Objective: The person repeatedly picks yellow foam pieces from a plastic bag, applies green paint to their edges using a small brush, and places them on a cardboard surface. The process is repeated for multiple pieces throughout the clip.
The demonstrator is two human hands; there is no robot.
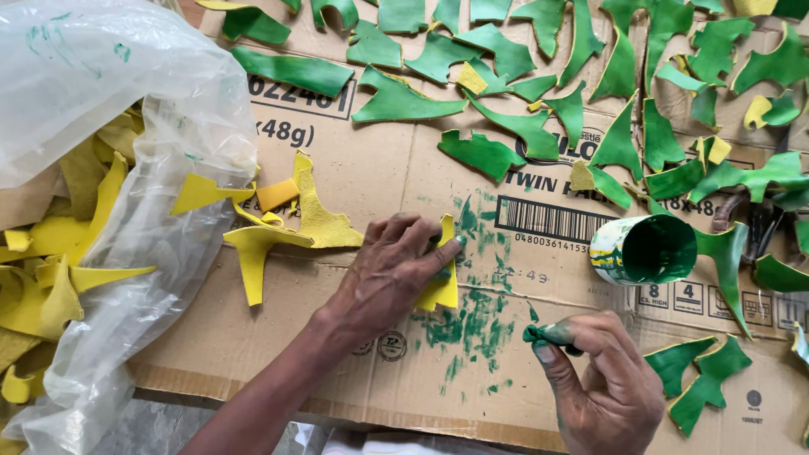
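A yellow leather scrap (442, 282) is lying pinned under the left hand (389, 274), fingers spread flat to steady it. The right hand (600, 383) is pinching a green-soaked dauber (546, 334), fingers clamped, just beside the paint can (645, 250).

A single head-worn view looks steeply down, almost straight from above, at close range onto a flattened cardboard sheet (354, 168) that fills most of the frame. The wearer's arms enter from the bottom edge, so the far side of the work lies toward the top. A clear plastic bag (109, 118) crowds the left edge; there is no second view to overlap
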